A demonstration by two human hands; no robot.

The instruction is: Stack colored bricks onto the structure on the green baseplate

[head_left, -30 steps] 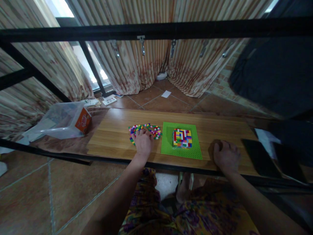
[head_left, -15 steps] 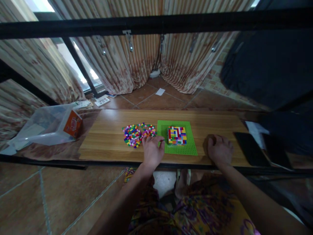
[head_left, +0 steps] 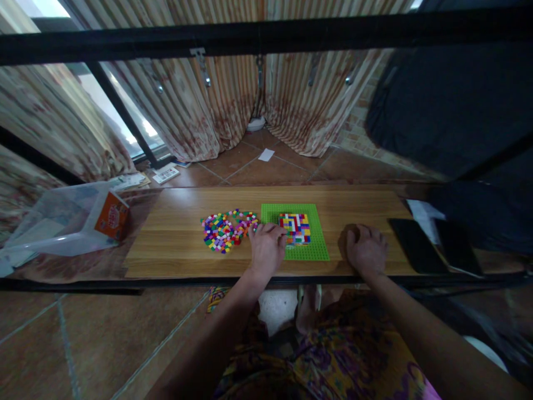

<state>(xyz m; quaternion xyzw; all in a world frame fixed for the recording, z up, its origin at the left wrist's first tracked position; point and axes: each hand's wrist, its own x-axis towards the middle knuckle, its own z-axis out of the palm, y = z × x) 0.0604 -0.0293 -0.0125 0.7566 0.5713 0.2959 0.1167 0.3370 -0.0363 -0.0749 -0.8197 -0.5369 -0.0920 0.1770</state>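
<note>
A long wooden counter carries a flat green plastic baseplate with a square multicoloured brick block built on it, and a loose pile of small coloured bricks to its left. The left hand rests palm-down at the baseplate's left edge, fingertips touching the block, the nearer hand; whether its grip pinches a brick cannot be told. The right hand lies curled and empty on the counter, right of the baseplate.

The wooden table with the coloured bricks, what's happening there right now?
A person sits at the long wooden table. Their left hand is at the near left edge of the green square baseplate, fingertips beside the low multicoloured block of small bricks built on it; whether it holds a brick cannot be seen. A loose pile of small coloured bricks lies to the left. The right hand rests curled on the table, apart from the plate.
</note>
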